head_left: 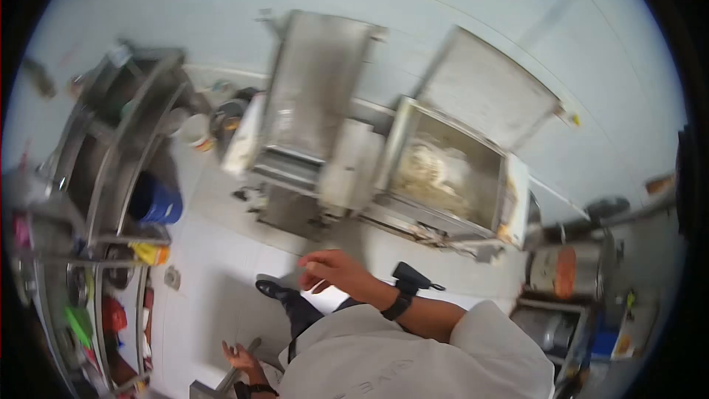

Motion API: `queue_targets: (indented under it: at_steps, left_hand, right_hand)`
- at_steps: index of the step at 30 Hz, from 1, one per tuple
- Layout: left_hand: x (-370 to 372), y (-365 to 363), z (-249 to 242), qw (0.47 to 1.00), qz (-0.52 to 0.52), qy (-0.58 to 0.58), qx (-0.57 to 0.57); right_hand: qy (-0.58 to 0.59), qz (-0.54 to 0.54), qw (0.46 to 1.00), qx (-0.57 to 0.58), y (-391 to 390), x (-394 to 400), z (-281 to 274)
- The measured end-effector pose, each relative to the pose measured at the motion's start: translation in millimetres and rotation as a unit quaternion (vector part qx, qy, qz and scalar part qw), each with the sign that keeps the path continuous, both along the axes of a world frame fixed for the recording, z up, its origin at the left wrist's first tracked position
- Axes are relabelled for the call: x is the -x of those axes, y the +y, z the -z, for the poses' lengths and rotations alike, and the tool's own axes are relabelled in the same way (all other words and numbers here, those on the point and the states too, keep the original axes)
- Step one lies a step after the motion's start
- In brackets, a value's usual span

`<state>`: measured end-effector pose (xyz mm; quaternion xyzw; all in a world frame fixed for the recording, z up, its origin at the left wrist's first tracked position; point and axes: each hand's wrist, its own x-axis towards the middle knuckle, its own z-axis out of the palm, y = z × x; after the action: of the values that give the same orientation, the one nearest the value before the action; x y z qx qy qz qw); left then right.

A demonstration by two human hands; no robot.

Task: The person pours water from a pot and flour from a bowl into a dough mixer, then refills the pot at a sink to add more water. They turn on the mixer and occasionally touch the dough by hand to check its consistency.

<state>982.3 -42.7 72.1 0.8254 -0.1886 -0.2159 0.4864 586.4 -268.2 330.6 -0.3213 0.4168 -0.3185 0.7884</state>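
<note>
My right hand [336, 272] reaches across in front of my body, fingers loosely bent and somewhat apart, with nothing visible in it. A dark band circles that wrist, and a black object [412, 276] shows just beyond the forearm. Low at the left is my left hand [240, 358], its fingers spread and no held item visible. Beside it stands a grey metal edge [208, 390]. Past my right hand, an open metal chest [498, 196] has its lid raised and holds pale, whitish contents [436, 170].
A metal unit with a sloping top [314, 81] stands against the wall. Metal shelving [103, 133] at the left bears a blue container [156, 201] and coloured items. At the right are a large metal pot [543, 270] and a rack. My shoe [272, 289] is on the pale floor.
</note>
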Motion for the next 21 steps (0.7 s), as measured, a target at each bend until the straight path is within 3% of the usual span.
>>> queue_targets:
  at_steps: [2,3,4,5,6,9,15,21]
  left_hand:
    - [-44,-24,22,0.997,-0.055,0.054,0.001]
    - [-57,-35,18,0.994,-0.05,0.078,0.06]
    - [-77,-62,23,0.905,-0.25,0.279,0.2]
    - [-91,-72,19,0.942,-0.152,0.208,0.214]
    - [-94,-94,-27,0.996,-0.057,0.042,0.048]
    - [-136,-129,-81,0.997,-0.05,-0.029,0.047]
    - [-205,-138,-110,0.986,-0.134,-0.011,0.102]
    - [-247,-124,-110,0.959,-0.257,0.051,0.112]
  right_hand:
    - [-0.013,-0.004,1.0,0.028,-11,-43,0]
    - [0.03,-0.036,0.998,0.044,-21,-65,-9]
    - [0.044,-0.021,0.998,0.047,-28,-91,-29]
    - [0.065,-0.016,0.996,0.056,-36,-116,-33]
    - [0.066,-0.022,0.996,0.055,-43,-145,-42]
    - [0.077,-0.076,0.992,0.068,-66,-222,-52]
    - [0.077,-0.161,0.981,0.078,-95,-350,-52]
    - [0.081,-0.285,0.952,0.073,-134,-476,-36]
